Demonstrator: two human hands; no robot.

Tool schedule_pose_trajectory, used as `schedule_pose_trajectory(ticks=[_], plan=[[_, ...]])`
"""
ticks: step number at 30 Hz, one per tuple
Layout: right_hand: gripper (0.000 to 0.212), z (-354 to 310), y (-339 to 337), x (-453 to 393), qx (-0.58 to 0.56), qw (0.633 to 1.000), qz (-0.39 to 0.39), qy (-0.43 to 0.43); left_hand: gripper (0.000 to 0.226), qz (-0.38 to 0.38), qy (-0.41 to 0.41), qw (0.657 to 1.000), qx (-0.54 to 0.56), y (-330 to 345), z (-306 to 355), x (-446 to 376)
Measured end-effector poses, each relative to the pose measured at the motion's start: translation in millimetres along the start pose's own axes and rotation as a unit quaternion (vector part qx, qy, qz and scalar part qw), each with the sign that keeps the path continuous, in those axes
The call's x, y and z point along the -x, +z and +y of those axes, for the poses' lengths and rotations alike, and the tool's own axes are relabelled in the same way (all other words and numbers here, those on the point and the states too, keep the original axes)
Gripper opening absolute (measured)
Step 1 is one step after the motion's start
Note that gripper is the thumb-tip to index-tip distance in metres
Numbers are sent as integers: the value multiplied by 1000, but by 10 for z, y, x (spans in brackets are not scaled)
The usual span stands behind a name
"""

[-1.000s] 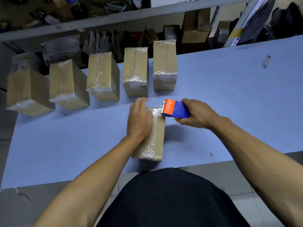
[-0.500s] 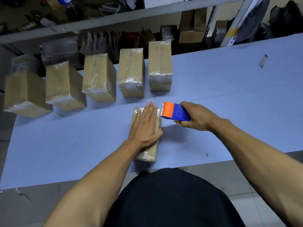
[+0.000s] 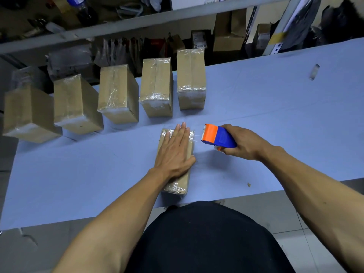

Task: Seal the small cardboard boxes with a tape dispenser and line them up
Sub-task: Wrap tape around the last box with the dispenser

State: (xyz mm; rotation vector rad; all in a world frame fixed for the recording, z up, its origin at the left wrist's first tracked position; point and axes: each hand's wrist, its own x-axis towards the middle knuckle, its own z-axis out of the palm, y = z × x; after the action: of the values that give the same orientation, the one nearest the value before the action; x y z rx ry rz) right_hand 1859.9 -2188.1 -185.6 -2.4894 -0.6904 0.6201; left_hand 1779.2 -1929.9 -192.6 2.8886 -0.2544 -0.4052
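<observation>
Your left hand [image 3: 174, 152] presses flat, fingers straight, on the box [image 3: 177, 180] near the table [image 3: 275, 107] front edge. Your right hand [image 3: 243, 143] grips the tape dispenser [image 3: 217, 135] just beside it. Releasing pressure early may let tape lift.

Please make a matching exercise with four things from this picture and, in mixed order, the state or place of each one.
Things:
1. left hand
2. tape dispenser
3. box near the person
4. five taped boxes

States:
a. in a row at the far table edge
b. lying under a flat palm
c. gripped by the right hand
d. fingers straight, pressing down

Pairs: 1-d, 2-c, 3-b, 4-a
</observation>
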Motion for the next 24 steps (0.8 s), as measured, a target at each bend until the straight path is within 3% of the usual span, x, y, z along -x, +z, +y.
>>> schedule_pose_trajectory(ticks=[6,11,17,21,24], plan=[[53,-31,3,18,-11,1000,0,2,87,-2,4,1000,-3,-5,-11,0],[52,36,-41,76,44,999,-6,28,83,-1,15,1000,-22,0,-24,-4],[88,-191,-114,-33,215,976,-2,41,85,2,12,1000,-26,15,-6,-2],[81,-508,1,-154,274,959,19,69,85,7,9,1000,-17,1,31,-6],[64,-809,88,-320,282,955,38,89,86,7,-13,1000,4,-5,61,-1]])
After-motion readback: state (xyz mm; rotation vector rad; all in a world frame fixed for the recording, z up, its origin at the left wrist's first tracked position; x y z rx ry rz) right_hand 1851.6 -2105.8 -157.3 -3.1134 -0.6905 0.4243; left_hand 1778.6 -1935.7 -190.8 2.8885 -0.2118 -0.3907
